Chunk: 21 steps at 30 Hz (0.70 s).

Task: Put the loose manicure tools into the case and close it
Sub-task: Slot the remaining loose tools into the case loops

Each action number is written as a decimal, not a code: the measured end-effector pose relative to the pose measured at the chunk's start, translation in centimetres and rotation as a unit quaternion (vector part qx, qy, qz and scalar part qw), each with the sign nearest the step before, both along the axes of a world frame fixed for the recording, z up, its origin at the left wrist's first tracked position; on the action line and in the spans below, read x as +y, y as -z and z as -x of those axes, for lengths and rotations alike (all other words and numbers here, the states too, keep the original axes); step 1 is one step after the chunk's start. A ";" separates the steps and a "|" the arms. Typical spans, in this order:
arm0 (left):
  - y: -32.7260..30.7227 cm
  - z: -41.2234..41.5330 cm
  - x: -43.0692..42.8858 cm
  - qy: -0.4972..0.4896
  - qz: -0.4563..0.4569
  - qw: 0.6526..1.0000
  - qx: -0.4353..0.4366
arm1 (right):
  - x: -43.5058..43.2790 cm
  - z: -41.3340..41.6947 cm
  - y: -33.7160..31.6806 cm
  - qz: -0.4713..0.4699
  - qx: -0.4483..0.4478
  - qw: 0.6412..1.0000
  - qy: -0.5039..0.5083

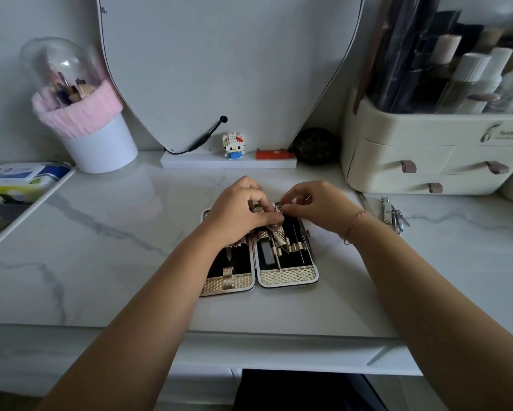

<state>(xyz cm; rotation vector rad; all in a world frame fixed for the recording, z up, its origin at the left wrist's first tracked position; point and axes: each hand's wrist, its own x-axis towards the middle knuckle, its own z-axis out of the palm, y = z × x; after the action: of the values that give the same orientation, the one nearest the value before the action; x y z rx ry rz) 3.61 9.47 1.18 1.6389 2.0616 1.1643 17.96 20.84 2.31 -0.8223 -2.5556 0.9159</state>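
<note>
Forearms, two, reached over desk [116, 247]. Case [287, 275] lay open mid-desk, several tools seated. Left hand [234, 209], right hand [317, 206]: each grip apparently pinched on gold strap [279, 235]. Clippers [393, 213] lay loose, rightward. Closing outstanding.

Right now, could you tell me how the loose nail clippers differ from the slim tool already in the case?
The nail clippers lie on the marble table, right of the case and untouched. The slim tool sits inside the case's right half, under a gold strap. The nail clippers look broader and bulkier, while the slim tool is thin and straight. Both are silvery metal.
</note>
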 end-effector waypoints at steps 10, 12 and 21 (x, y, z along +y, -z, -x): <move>0.1 0.0 0.1 -0.006 -0.037 0.999 0.026 | 0.1 0.3 0.0 0.015 0.008 1.000 -0.008; 0.1 0.0 0.1 -0.006 -0.028 0.999 0.029 | 0.0 0.4 0.2 0.006 0.009 1.000 -0.004; 0.3 0.1 0.2 -0.009 -0.014 0.999 0.037 | -0.1 0.9 0.4 -0.007 0.009 1.000 0.004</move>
<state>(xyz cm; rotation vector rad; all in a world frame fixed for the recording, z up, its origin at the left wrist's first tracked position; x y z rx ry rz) 3.52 9.70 0.90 1.7040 2.1182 1.1608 17.03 20.76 1.91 -0.8169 -2.5387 0.8979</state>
